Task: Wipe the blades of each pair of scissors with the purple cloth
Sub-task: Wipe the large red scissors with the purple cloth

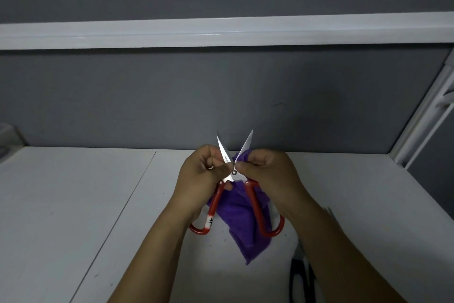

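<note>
In the head view we see red-handled scissors (234,172) held up over the white table (73,204), toward its far edge, with the blades spread in a V and the tips pointing away. The left hand (204,172) curls round the shank and handle just below the pivot. The right hand (270,172) pinches the purple cloth (242,224) onto the base of the right blade (247,144), and the rest of the cloth hangs down between the handles. We judge the risk to be a cut if the cloth slips and bare fingers run along an open edge, or if the blades snap together. The right fingertips are hidden in the cloth, the handle label is unreadable, and no other scissors are in view.
</note>
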